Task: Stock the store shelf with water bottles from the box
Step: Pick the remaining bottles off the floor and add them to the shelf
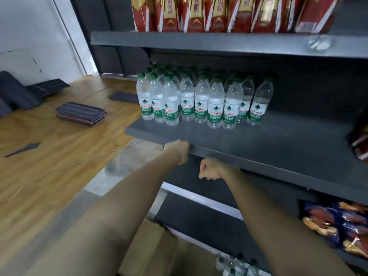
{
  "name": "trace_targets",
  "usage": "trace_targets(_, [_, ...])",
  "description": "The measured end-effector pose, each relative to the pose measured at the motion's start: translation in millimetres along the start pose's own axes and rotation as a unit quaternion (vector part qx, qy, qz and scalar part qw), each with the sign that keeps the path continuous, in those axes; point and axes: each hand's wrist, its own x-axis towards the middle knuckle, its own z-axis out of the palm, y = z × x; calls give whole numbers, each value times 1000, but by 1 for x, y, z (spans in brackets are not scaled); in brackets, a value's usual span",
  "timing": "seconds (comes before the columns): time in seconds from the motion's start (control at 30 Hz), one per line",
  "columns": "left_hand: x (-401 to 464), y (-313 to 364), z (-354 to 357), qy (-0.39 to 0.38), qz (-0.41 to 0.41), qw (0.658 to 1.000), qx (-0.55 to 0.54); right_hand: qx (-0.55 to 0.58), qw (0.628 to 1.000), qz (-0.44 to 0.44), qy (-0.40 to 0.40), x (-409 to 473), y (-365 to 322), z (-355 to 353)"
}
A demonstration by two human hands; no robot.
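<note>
Water bottles (201, 100) well above fingers (207, 177)

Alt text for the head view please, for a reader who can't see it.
Both of a person's bare arms reach toward a dark grey store shelf partly stocked with upright water bottles: the left hand is at its front edge, the right hand curled in a fist just below. A cardboard box with more bottles sits on the floor beneath.
</note>
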Motion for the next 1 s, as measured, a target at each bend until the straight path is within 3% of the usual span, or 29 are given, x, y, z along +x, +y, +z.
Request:
trace_targets(0.27, [-28,55,158,-151,19,988,2,63,989,93,-101,-6,98,135])
trace_targets(0.43, [-32,81,267,-229,50,971,-51,94,978,163,-87,-11,160,233])
trace_targets(0.63, [-46,111,425,-371,102,923,-16,191,933,263,-153,-21,240,381])
trace_targets(0.77, [-57,129,519,-420,117,900,-24,263,884,369,-119,-35,282,469])
trace_targets(1.0, [-75,176,662,-444,202,873,-4,257,849,454,-82,-35,352,589])
